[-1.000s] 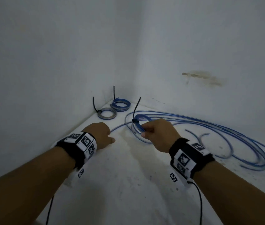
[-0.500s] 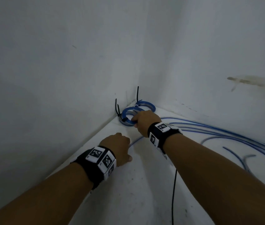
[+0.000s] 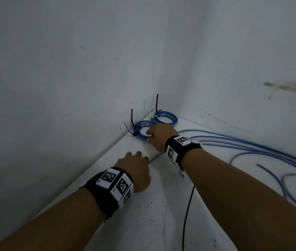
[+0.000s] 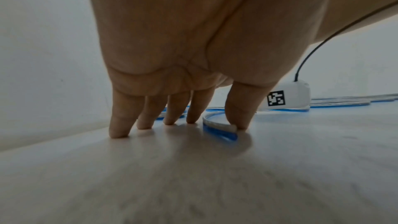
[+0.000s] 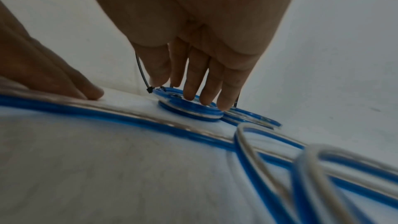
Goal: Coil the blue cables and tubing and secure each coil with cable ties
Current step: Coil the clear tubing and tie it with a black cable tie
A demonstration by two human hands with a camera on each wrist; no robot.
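Note:
A tied blue coil [image 3: 142, 131] lies in the corner on top of another coil, with black cable ties [image 3: 132, 122] sticking up. My right hand [image 3: 159, 135] rests on it; in the right wrist view its straight fingers [image 5: 194, 81] touch the top of the coil [image 5: 191, 111]. A second tied coil [image 3: 165, 119] lies just behind it. My left hand [image 3: 136, 163] is spread with its fingertips [image 4: 119, 129] on the white surface, and its thumb is beside the cut end of the loose blue tubing [image 4: 220, 129]. Long loose loops of tubing [image 3: 252, 148] run off to the right.
Two white walls meet at the corner right behind the coils, and the left wall [image 3: 71, 124] runs close beside my left hand. A thin black wire [image 3: 187, 214] hangs from my right wristband. Short loose tube pieces [image 3: 286, 180] lie at the right.
My right hand has carried the tied coil from the middle of the surface to the corner and set it on the grey coil. My left hand stayed by the tube end.

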